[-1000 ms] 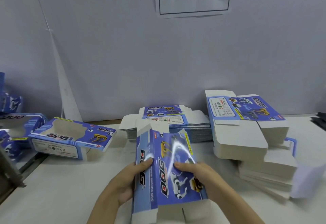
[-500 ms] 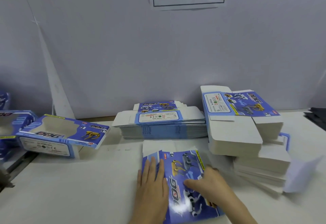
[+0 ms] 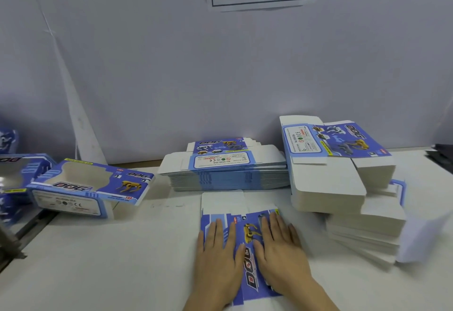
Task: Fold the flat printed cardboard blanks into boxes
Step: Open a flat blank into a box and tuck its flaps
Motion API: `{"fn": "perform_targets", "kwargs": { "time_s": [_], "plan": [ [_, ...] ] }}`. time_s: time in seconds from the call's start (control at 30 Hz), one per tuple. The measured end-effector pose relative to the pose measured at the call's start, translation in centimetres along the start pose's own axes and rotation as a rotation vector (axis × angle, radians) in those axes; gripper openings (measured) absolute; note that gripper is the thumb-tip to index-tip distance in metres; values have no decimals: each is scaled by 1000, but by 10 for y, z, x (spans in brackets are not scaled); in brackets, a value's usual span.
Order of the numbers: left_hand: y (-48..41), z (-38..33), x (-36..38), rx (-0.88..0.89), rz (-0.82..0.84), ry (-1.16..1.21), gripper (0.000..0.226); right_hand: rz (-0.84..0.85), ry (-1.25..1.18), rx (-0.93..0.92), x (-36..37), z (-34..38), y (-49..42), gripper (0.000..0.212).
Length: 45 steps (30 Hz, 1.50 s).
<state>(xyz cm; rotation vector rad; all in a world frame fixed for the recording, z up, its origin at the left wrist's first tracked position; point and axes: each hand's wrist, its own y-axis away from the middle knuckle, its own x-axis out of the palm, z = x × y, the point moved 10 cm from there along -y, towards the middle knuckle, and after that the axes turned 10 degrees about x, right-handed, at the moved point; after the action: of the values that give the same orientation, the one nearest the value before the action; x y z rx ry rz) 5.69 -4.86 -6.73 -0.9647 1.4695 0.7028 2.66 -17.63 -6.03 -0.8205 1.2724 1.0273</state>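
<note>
White counter (image 3: 98, 261): both hands, left (image 3: 218, 259) and right (image 3: 279, 254), press flat-fingered on a blue blank (image 3: 247, 269) just before the stack (image 3: 225, 176).

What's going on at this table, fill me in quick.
A person is folding printed cardboard blanks into boxes. Right now both hands, the left hand and the right hand, press flat on one blue blank lying on the white table. Behind it sits a neat stack of flat blanks, with a looser pile to the right. One folded box with a window cutout rests at the left.
</note>
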Motion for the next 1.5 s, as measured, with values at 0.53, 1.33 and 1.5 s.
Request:
{"fn": "perform_targets", "kwargs": {
  "time_s": [0.53,1.33,1.5],
  "plan": [
    [26,20,-20,-350,-6,356,100,42,-401,284,-22,-30,8,68],
    [-3,15,-228,221,-690,1251,79,287,-1361,-655,-195,38,30,40],
    [-13,-1,-207,236,-430,1387,101,112,-1486,-494,-196,20,8,50]
  ]
}}
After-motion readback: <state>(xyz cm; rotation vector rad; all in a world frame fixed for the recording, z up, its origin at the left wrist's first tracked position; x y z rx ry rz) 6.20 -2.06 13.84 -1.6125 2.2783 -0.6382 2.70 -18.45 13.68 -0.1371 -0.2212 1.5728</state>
